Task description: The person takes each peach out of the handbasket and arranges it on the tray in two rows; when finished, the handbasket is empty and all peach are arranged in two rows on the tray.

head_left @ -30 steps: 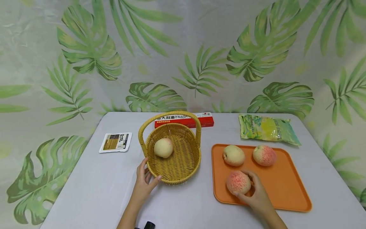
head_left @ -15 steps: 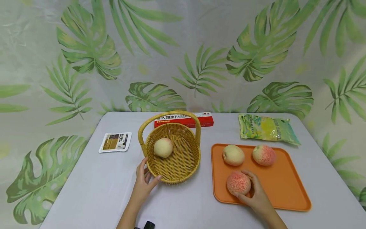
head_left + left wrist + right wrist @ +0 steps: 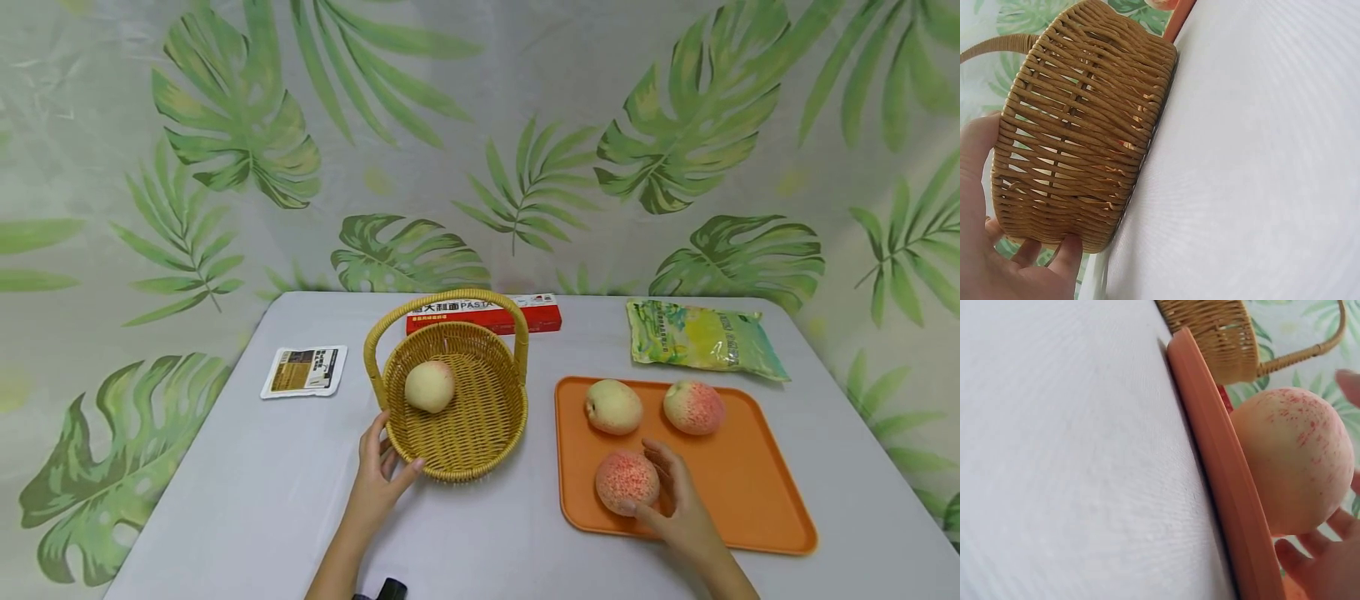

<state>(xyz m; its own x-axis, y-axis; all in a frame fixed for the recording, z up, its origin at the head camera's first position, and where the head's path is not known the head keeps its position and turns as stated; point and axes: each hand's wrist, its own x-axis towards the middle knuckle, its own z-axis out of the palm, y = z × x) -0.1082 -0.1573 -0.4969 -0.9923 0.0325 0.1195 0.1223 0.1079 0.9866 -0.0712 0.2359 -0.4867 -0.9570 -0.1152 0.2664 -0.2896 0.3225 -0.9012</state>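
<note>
My left hand point(image 3: 378, 479) holds the yellow wicker basket point(image 3: 465, 471) at its near left side, thumb by the front rim. In the left wrist view, fingertips point(image 3: 1067, 253) curve against the basket's woven wall point(image 3: 1079, 131). A pale peach point(image 3: 430, 387) lies inside the basket. My right hand point(image 3: 678, 508) is spread around a pink-speckled peach point(image 3: 627, 483) on the orange tray point(image 3: 750, 500). In the right wrist view, the thumb point(image 3: 1350, 386) stands apart from that peach point(image 3: 1297, 456), while the other fingers are close at its side. Two more peaches, one pale point(image 3: 613, 407), one pink point(image 3: 693, 407), sit at the tray's back.
A red pasta box point(image 3: 536, 317) lies behind the basket. At the back right is a green-yellow packet point(image 3: 705, 337); a flat white pack point(image 3: 303, 372) lies at left. The basket's tall handle point(image 3: 446, 297) arches over it. White cloth point(image 3: 510, 550) covers the table.
My right hand's fingers have spread wider and loosened from the front peach, which stays in place on the tray. My left hand and the basket have not moved.
</note>
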